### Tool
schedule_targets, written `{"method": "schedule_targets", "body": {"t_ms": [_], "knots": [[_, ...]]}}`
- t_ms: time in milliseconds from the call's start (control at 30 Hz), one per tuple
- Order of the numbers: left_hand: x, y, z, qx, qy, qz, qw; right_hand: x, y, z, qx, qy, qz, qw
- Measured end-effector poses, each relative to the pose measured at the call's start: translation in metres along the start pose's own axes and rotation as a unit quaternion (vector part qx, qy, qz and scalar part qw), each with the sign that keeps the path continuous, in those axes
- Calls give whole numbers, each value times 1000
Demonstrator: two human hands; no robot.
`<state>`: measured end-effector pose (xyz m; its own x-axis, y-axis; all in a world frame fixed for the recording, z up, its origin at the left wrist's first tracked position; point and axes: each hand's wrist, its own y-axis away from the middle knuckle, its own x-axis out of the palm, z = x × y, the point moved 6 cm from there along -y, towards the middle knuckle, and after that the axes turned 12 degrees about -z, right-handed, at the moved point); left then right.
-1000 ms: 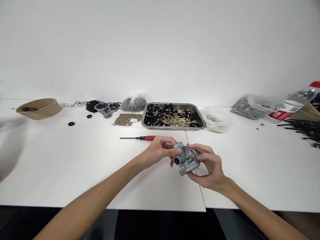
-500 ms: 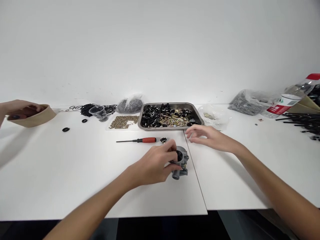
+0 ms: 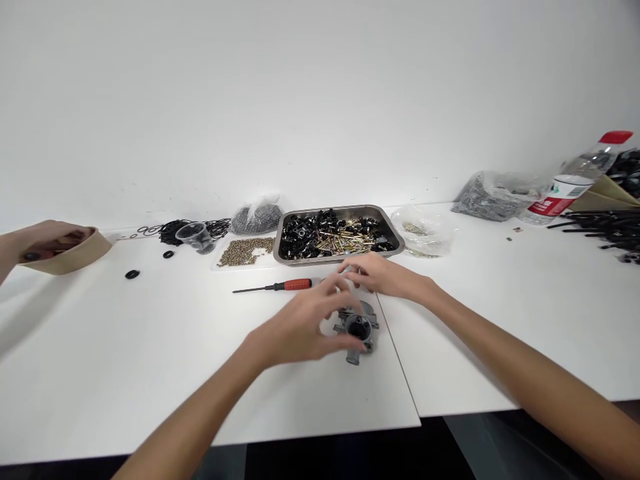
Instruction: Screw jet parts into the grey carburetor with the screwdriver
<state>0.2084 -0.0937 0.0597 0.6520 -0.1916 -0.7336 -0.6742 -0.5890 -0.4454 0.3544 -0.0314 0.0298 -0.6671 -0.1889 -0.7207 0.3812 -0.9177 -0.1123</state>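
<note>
A grey metal carburetor body [image 3: 359, 331] rests on the white table [image 3: 150, 360] with its round bore facing up. My left hand [image 3: 305, 328] is closed round its left side. Just behind it, my right hand [image 3: 383, 277] reaches in low over the table, near the handle end of a red-handled screwdriver [image 3: 280, 287]. Its fingertips are curled, blurred and partly hidden behind my left fingers. Whatever is under them is hidden.
A metal tray [image 3: 397, 241] of black and brass parts stands behind the hands. Left of it are brass pieces [image 3: 245, 251], a plastic cup [image 3: 196, 235] and black rings [image 3: 132, 274]. Another person's hand [image 3: 43, 239] is in a brown bowl [image 3: 80, 255]. A bottle [image 3: 575, 181] and black rods [image 3: 600, 233] are at the right.
My right hand let go of the carburetor, swung out toward the tray, then came back left behind it. My left hand set the carburetor on the table. Another person's hand reached into the bowl.
</note>
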Motion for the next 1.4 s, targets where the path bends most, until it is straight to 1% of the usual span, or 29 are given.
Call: {"method": "schedule_targets", "body": {"t_ms": [33,67,100,133,167,200,267,333,367,433,500,567,600,633,667,733,800,833,900,933,1033,1100,1167,1400], "knots": [[-9,-4,9,-35,23,-39,998,-2,2,-4,3,-11,-3,1000],[-18,-6,19,-65,24,-93,993,-4,4,-8,5,-25,-8,1000],[-25,-8,31,-90,5,-153,984,-6,6,-11,7,-44,-16,999],[-29,-8,42,-110,-28,-200,973,-7,8,-14,10,-69,-29,997],[-28,-8,52,-128,-67,-226,963,-7,10,-17,12,-98,-43,994],[-23,-9,61,-140,-110,-227,957,-6,11,-20,13,-126,-61,990],[-5,-9,73,-149,-189,-183,953,-4,14,-23,10,-169,-96,981],[11,-9,78,-148,-247,-135,948,-1,16,-24,3,-197,-120,973],[17,-8,79,-147,-263,-122,946,0,17,-24,0,-209,-128,969],[24,-8,79,-151,-269,-111,945,1,18,-22,-7,-230,-135,964],[24,-9,80,-169,-250,-110,947,1,20,-21,-12,-244,-137,960],[18,-9,80,-194,-223,-116,948,2,20,-20,-13,-251,-136,958],[12,-9,79,-203,-215,-131,946,3,21,-19,-13,-253,-136,958],[3,-7,76,-205,-213,-159,942,4,21,-19,-13,-254,-136,957],[-7,-5,70,-201,-213,-199,935,5,22,-18,-13,-254,-138,957],[-29,7,52,-191,-204,-301,912,9,24,-15,-13,-254,-138,957],[-42,26,36,-212,-162,-379,886,17,26,-10,-8,-271,-110,956],[-45,37,30,-235,-143,-406,872,22,27,-8,-5,-284,-87,955],[-41,57,20,-284,-109,-440,845,30,30,-3,-7,-310,-44,950],[-36,66,18,-307,-92,-451,833,33,31,-1,-12,-319,-33,947],[-18,82,19,-361,-40,-467,807,36,32,3,-27,-324,-26,945],[-8,84,22,-375,-16,-463,803,36,32,3,-27,-319,-30,947],[-2,82,25,-377,-8,-457,806,36,31,3,-26,-315,-35,948],[3,77,24,-382,-12,-441,812,37,30,3,-18,-317,-41,948]]}}
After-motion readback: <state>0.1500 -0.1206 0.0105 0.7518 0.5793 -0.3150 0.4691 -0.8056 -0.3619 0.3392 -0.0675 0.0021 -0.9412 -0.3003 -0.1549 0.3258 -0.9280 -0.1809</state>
